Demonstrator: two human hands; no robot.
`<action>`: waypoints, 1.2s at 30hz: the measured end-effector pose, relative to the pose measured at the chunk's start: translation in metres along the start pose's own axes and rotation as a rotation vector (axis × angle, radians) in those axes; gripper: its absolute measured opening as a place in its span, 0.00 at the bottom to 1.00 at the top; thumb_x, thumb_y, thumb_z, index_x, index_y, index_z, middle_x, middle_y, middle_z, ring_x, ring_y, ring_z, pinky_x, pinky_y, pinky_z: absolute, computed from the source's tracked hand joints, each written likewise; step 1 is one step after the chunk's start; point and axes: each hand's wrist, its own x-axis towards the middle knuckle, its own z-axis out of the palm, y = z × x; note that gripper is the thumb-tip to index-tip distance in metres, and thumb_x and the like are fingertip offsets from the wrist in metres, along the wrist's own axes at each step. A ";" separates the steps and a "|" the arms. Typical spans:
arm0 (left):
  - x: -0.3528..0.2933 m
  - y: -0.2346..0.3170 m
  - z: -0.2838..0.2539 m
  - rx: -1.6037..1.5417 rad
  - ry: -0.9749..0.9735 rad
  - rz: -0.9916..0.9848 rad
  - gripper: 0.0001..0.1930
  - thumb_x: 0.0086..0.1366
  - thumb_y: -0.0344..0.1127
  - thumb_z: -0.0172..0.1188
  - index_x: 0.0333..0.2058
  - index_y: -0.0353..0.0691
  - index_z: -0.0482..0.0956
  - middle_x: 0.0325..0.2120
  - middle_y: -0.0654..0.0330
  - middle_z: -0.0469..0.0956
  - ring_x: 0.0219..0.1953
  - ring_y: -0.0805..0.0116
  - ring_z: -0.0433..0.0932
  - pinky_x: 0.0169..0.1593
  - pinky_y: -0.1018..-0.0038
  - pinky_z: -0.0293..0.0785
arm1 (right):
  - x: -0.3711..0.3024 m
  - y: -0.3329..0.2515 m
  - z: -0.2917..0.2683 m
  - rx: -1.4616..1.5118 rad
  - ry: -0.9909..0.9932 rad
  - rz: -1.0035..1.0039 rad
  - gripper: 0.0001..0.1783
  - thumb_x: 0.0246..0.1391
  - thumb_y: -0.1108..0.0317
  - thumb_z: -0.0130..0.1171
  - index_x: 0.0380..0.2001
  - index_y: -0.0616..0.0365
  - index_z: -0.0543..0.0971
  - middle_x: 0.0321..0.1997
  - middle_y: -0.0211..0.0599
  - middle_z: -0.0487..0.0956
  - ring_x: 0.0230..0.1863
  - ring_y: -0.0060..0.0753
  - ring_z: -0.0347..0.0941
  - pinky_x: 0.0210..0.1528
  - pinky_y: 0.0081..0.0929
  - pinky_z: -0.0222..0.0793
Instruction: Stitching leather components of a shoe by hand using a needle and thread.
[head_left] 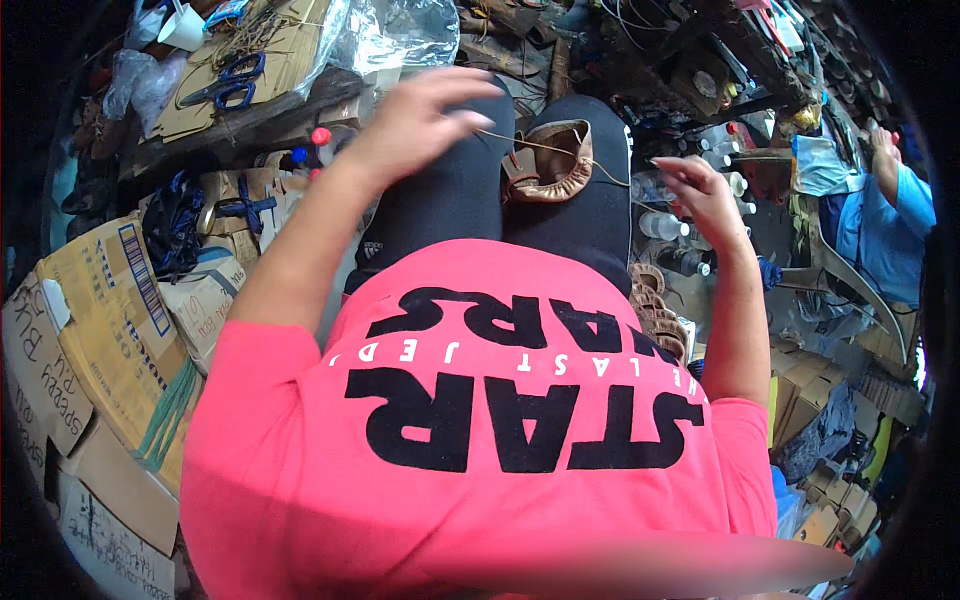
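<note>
Pinching what seems a taut thread (pixel 540 146), the left hand (pixel 425 115) at eleven o'clock and right hand (pixel 700 195) at three flank the tan leather shoe (pixel 550 165) on the person's lap, left grip nearer, fingers loosely curled.

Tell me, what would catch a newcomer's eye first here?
The bright pink printed shirt fills the lower middle. Above it, a tan leather shoe upper rests on the person's dark-trousered lap, with a thin thread stretched between the raised left hand and right hand. Blue-handled scissors lie on cardboard, upper left.
</note>
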 end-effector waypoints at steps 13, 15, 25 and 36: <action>0.072 0.010 0.077 -0.358 -0.509 -0.034 0.12 0.53 0.38 0.65 0.33 0.37 0.80 0.31 0.59 0.75 0.36 0.70 0.74 0.42 0.75 0.69 | 0.030 -0.049 0.038 -0.024 -0.095 -0.372 0.07 0.43 0.79 0.62 0.28 0.57 0.80 0.30 0.29 0.74 0.35 0.22 0.72 0.38 0.21 0.69; 0.071 0.009 0.078 -0.428 -0.527 -0.085 0.12 0.54 0.38 0.65 0.33 0.37 0.80 0.31 0.60 0.76 0.36 0.72 0.74 0.43 0.75 0.69 | 0.028 -0.048 0.041 -0.019 -0.102 -0.359 0.07 0.42 0.79 0.62 0.28 0.57 0.80 0.30 0.29 0.74 0.34 0.22 0.72 0.37 0.20 0.69; 0.072 0.003 0.079 -0.637 -0.712 -0.233 0.16 0.57 0.34 0.61 0.44 0.36 0.79 0.33 0.63 0.79 0.37 0.77 0.74 0.45 0.79 0.68 | 0.001 -0.032 0.065 -0.008 0.146 -0.436 0.08 0.44 0.77 0.61 0.30 0.54 0.81 0.28 0.33 0.74 0.30 0.29 0.73 0.31 0.24 0.68; 0.081 0.004 0.080 -0.479 -0.827 -0.078 0.17 0.58 0.31 0.58 0.47 0.40 0.77 0.35 0.59 0.76 0.40 0.70 0.72 0.48 0.75 0.65 | -0.006 -0.076 0.044 -0.501 0.006 -0.474 0.13 0.43 0.77 0.55 0.33 0.49 0.81 0.30 0.43 0.73 0.34 0.48 0.73 0.36 0.38 0.69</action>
